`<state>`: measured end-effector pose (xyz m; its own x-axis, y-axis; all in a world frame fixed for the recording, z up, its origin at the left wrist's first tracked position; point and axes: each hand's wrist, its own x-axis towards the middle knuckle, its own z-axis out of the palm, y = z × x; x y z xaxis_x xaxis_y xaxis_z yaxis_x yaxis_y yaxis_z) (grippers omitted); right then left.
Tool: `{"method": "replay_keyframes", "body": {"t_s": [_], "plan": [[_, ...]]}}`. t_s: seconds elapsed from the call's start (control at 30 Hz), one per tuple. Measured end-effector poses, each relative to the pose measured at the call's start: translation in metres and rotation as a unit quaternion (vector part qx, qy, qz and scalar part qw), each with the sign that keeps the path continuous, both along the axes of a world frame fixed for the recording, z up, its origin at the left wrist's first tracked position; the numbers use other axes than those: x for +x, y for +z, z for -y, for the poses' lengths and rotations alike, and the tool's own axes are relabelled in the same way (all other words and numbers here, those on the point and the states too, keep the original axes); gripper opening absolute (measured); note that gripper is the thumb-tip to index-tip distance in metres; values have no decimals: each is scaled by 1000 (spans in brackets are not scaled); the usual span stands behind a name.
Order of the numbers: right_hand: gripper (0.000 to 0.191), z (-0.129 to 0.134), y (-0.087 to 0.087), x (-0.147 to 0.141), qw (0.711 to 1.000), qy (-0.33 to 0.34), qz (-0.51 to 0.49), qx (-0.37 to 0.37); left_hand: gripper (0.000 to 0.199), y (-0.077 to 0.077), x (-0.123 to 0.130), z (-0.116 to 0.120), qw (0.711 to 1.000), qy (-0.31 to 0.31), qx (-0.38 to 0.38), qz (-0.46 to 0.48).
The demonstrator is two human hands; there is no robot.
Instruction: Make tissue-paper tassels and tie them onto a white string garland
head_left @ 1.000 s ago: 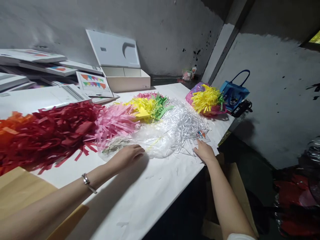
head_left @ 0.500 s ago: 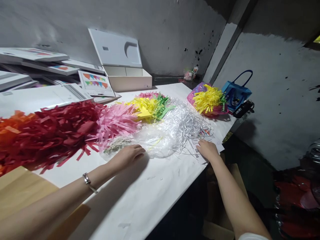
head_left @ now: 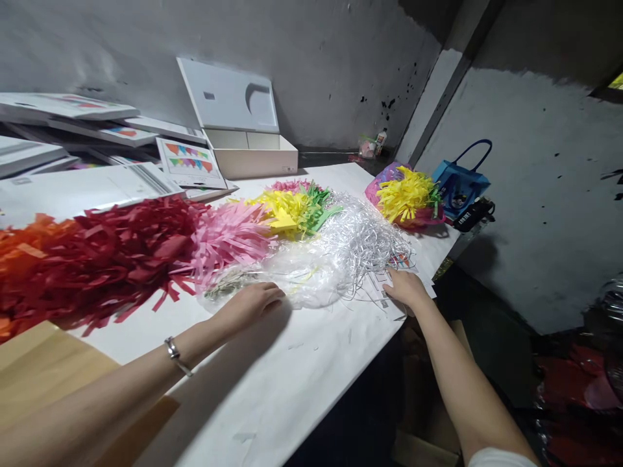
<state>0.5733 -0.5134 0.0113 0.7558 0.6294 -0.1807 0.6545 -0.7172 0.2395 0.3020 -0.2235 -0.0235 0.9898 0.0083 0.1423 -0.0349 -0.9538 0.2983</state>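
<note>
My left hand rests palm down by the near edge of a clear plastic bag, its fingers loosely stretched and nothing visible in them. Over at the table's right side, my right hand has its thumb and fingers closed at a printed paper sheet; the fingertips are partly hidden. Just behind that hand lies a tangled heap of silvery white strings, which spills over the bag and the sheet. Bundles of paper tassels run leftward: green, yellow, pink, dark red and orange.
Flat white boxes are piled at the back left, beside an open white box. A yellow tassel bundle and a blue bag stand at the far right. Brown paper lies on the white table at the near left.
Both hands stay in nearly the same places. The whole view has shifted very slightly, and the right hand's fingers have moved a little at the sheet.
</note>
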Motion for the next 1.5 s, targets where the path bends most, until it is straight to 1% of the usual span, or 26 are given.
{"method": "replay_keyframes", "body": {"t_s": [0.1, 0.2, 0.3, 0.37, 0.47, 0.57, 0.7, 0.83, 0.93, 1.03, 1.1, 1.2, 1.23, 1.37, 1.5], "plan": [[35, -3, 2, 0, 1000, -9, -14, -15, 23, -1, 0, 1, 1000, -2, 1, 3], [32, -11, -2, 0, 999, -20, -26, -27, 23, -1, 0, 2, 1000, -5, 3, 4], [34, -19, -7, -1, 999, -20, -25, -22, 24, 0, -2, 3, 1000, -5, 4, 5], [35, -19, -8, 0, 1000, -12, -19, -8, 24, 0, -3, 3, 1000, -2, 5, 6], [36, -11, -4, 4, 1000, 6, -13, 19, 25, 1, -4, 3, 1000, 0, 4, 7], [36, 4, 5, 13, 998, 23, -13, 50, 25, 2, -5, 2, 1000, 2, 4, 10], [35, 24, 14, 26, 995, 10, -13, 96, 24, 4, -5, 1, 1000, 2, 5, 13], [54, 38, 12, 34, 990, -9, -20, 138, 25, 4, -6, 1, 1000, -1, 3, 14], [54, 46, 9, 36, 988, -11, -27, 150, 25, 4, -7, 0, 1000, -3, 2, 14], [56, 51, 7, 35, 989, -1, -21, 145, 26, 3, -7, 0, 1000, -5, 1, 16], [53, 53, 4, 33, 991, 11, -11, 132, 27, 2, -7, -1, 1000, -7, 0, 20], [31, 51, -4, 28, 995, 29, -2, 100, 26, -2, -6, -2, 1000, -11, -1, 22], [27, 50, -8, 26, 995, 33, 0, 89, 26, -4, -5, -2, 1000, -13, -2, 22], [34, 47, -18, 23, 998, 36, 8, 54, 25, -11, -4, -4, 1000, -14, -3, 23], [33, 44, -16, 27, 999, 44, -7, 23, 25, -8, -5, -2, 1000, -12, -6, 20]]}}
